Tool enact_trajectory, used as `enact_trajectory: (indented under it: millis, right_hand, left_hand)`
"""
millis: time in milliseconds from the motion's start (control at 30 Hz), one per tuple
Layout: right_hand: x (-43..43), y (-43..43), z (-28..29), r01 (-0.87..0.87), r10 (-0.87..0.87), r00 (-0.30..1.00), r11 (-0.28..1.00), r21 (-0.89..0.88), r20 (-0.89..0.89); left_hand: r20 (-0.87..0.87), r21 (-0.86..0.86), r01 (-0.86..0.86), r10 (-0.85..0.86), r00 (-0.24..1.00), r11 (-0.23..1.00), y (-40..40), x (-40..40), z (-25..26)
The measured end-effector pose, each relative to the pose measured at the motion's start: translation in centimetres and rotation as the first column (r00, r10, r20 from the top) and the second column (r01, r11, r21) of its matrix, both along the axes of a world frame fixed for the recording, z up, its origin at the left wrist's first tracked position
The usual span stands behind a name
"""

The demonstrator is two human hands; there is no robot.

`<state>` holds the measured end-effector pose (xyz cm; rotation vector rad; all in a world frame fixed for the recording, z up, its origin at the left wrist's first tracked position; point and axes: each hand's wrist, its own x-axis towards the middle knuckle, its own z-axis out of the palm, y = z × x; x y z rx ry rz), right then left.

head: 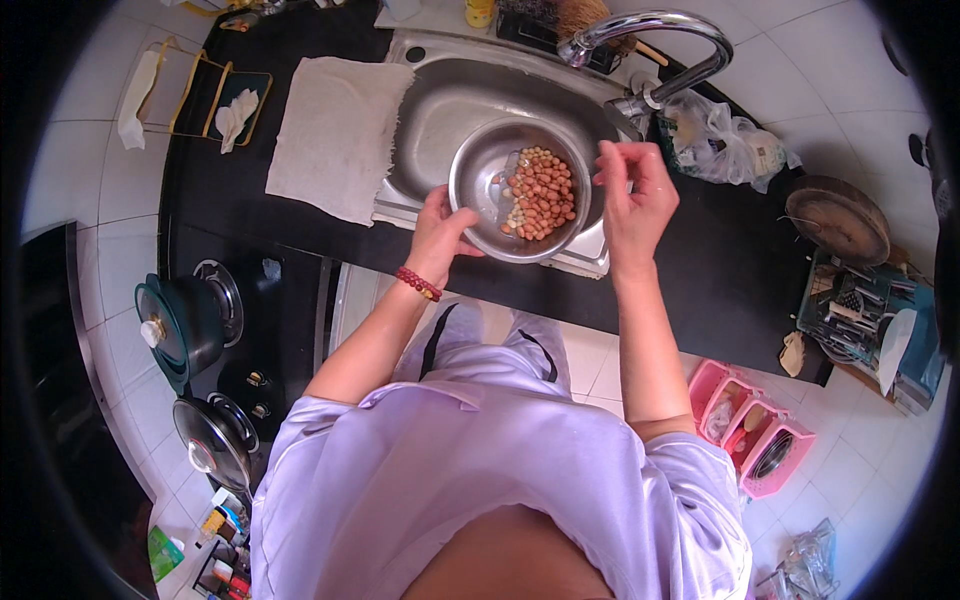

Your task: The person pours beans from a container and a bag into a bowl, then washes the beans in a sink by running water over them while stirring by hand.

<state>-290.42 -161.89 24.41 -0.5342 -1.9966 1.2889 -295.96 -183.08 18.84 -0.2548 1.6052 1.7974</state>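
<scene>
My left hand (441,231) grips the near left rim of a round stainless steel bowl (480,150). Peanuts (541,193), most with reddish skins and some pale, lie with a little clear liquid towards the right of the bowl. Bowl and hand are over the near part of a steel sink (442,90). Raised just right of the bowl is my right hand (639,187), its fingers curled and thumb up; whether something small is between the fingertips cannot be made out. A chrome faucet (675,30) arches behind it, with no water seen running.
A pale cloth (330,135) lies left of the sink. Lidded pots (187,322) stand on the stove at left. Plastic bags (727,146), a round wooden board (836,217) and a utensil rack (862,315) are at right. Pink baskets (750,427) stand below the counter.
</scene>
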Motion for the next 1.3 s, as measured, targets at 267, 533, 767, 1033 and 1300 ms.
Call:
enact_trajectory:
  millis: [267,533,767,1033,1300]
  right_hand:
    - [1.8,3.3,-10.2,-0.254,-0.087,0.678,0.904,0.344,0.730]
    - [-1.5,7.7,-6.6,0.188,-0.323,0.938,0.783,0.593,0.129]
    - [-2.0,9.4,-10.0,-0.010,-0.232,0.890,0.851,0.525,0.392]
    - [-2.7,8.1,-8.7,-0.092,-0.254,0.832,0.814,0.574,0.493]
    - [-2.8,8.4,-9.6,-0.100,-0.267,0.802,0.823,0.560,0.535]
  left_hand:
    - [0.001,-0.025,-0.041,0.041,0.999,0.999,-1.1,-2.3,0.0]
    - [-0.079,-0.016,-0.116,0.115,0.990,0.993,1.0,-4.9,-0.1]
    - [-0.088,0.027,-0.074,0.076,0.993,0.997,3.3,-6.8,0.8]
    - [-0.100,0.007,-0.098,0.098,0.990,0.995,4.1,-7.1,0.0]
    - [-0.107,0.040,-0.145,0.148,0.983,0.989,4.5,-7.5,-0.3]
